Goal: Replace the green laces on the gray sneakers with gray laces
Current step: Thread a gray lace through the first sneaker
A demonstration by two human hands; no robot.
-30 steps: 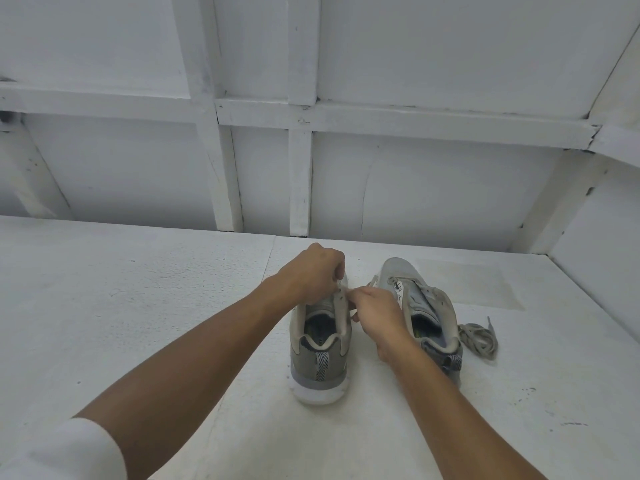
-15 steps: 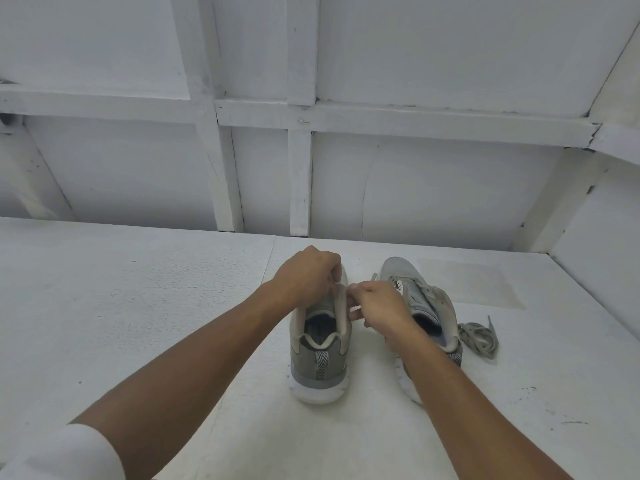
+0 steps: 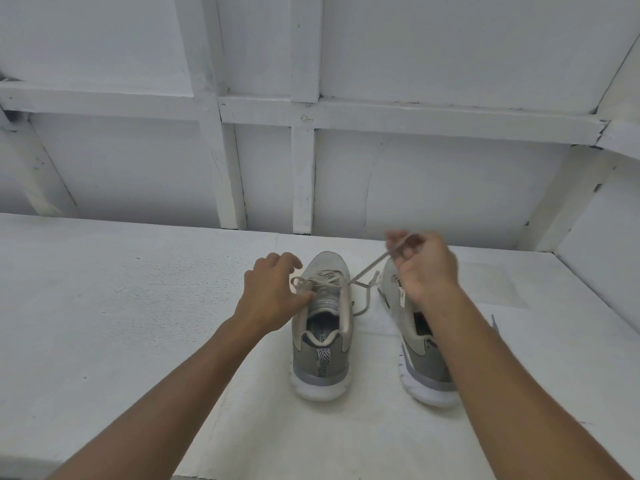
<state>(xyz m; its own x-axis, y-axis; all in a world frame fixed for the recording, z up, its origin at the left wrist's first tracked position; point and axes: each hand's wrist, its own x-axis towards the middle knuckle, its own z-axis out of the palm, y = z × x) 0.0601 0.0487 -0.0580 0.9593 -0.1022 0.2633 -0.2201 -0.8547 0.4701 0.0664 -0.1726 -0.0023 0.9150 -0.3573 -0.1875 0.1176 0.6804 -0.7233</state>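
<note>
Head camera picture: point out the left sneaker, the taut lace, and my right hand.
left sneaker [image 3: 306, 358], head view, on its gray heel.
lace [image 3: 369, 268], head view, on the taut stretch rising toward the hand.
right hand [image 3: 429, 271], head view, on the back of the hand.

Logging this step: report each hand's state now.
Left hand: open, thumb at the left sneaker lacing.
Right hand: gripping the lace end, which is stretched taut.

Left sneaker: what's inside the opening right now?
Only dark lining shows inside the left sneaker. Further forward the interior is covered by the tongue and the lace; the left hand covers its left edge there.
</note>
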